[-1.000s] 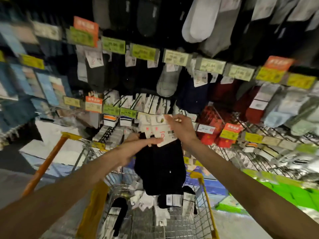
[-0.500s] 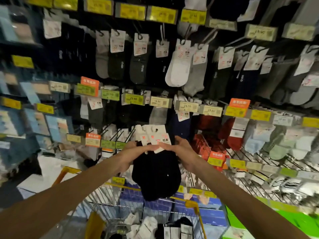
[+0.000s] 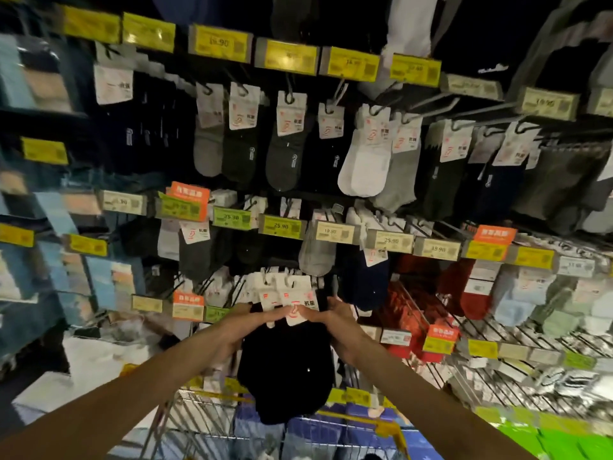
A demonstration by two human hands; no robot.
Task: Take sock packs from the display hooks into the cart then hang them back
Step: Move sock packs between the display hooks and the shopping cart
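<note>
Wire cart (image 3: 199,423) sits low beneath my arms. My left hand (image 3: 243,322) pinches the white cards of the black sock packs (image 3: 288,366), which hang in the air above the cart; my right hand (image 3: 335,322) grips those cards too.

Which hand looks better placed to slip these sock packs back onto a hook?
Probably the right hand: it pinches the black sock packs by their header cards, close under the hanger holes, so it can steer them. The left hand holds the same cards from the other side.
</note>
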